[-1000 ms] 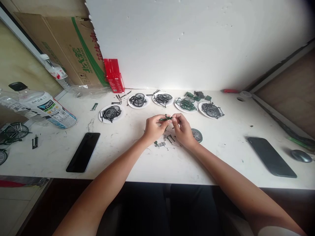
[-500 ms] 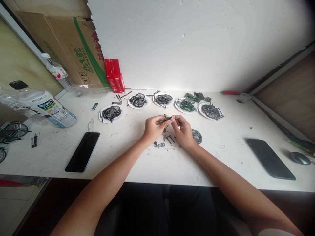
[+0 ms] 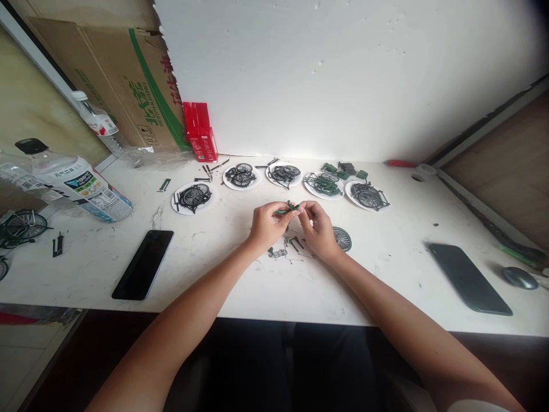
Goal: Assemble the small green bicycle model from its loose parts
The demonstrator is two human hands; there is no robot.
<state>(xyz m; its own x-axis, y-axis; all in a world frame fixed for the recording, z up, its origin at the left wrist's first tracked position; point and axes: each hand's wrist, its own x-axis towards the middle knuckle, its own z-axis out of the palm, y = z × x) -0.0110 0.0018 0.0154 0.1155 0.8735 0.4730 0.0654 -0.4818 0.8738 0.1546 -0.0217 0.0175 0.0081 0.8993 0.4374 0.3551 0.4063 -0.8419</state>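
Note:
Over the middle of the white table, my left hand [image 3: 268, 225] pinches a small green part [image 3: 292, 206] between thumb and fingers. My right hand [image 3: 318, 232] meets it from the right, its thumb and fingertips pressed together at the same part. Whether the right fingertips hold a separate tiny piece is too small to tell. Below the hands lie small green and metal pieces [image 3: 279, 252]. A spoked wheel [image 3: 342, 238] lies flat beside my right hand, partly covered by it.
Behind are paper plates with black parts [image 3: 194, 198] and green parts [image 3: 324, 184]. A phone [image 3: 143, 265] and a large bottle [image 3: 86, 189] are at the left, a dark flat case [image 3: 470, 278] and a mouse [image 3: 520, 278] at the right. A red box [image 3: 201, 133] stands at the back.
The green part between my fingers has tilted slightly, and less of it shows below them. Both hands stay in nearly the same place.

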